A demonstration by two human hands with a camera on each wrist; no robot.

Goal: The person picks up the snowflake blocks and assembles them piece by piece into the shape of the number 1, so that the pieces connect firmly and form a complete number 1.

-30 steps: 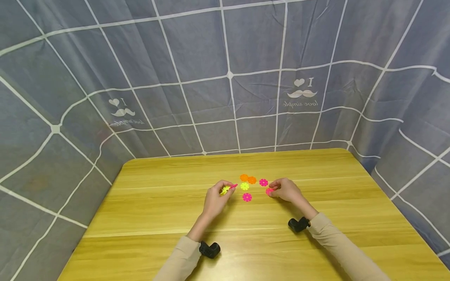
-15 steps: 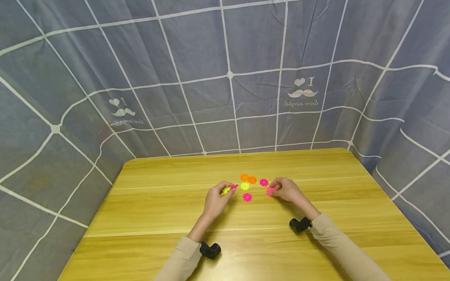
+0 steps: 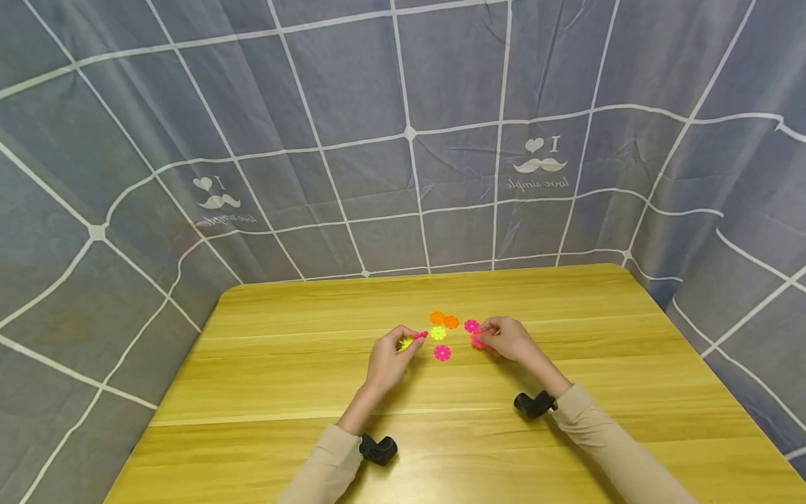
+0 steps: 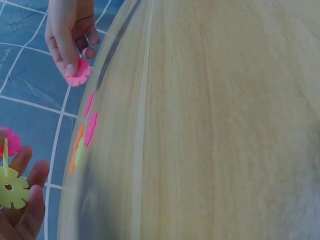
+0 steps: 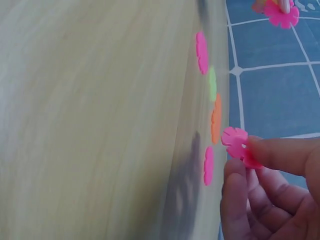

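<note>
My left hand (image 3: 385,361) grips joined notched snowflake discs, a yellow disc (image 4: 16,189) and a pink disc (image 4: 14,142) slotted together at angles. The fingers partly hide this piece. Across from it, my right hand (image 3: 513,341) pinches a single pink snowflake disc (image 5: 234,142) between thumb and fingers, raised over the table. Between the hands lie loose discs: a yellow-green one (image 3: 438,333), a pink one (image 3: 443,353) nearer me, and another pink one (image 3: 471,326) close to my right fingertips.
Two orange discs (image 3: 451,322) lie overlapping just behind the yellow-green one. They all rest on a wood-grain table (image 3: 302,392). A grey curtain with white lines (image 3: 365,175) hangs behind the table's far edge and at both sides.
My right hand has shifted slightly left with its pink disc, which now sits nearer the loose pink disc. The left hand stays in almost the same place, its piece turned slightly.
</note>
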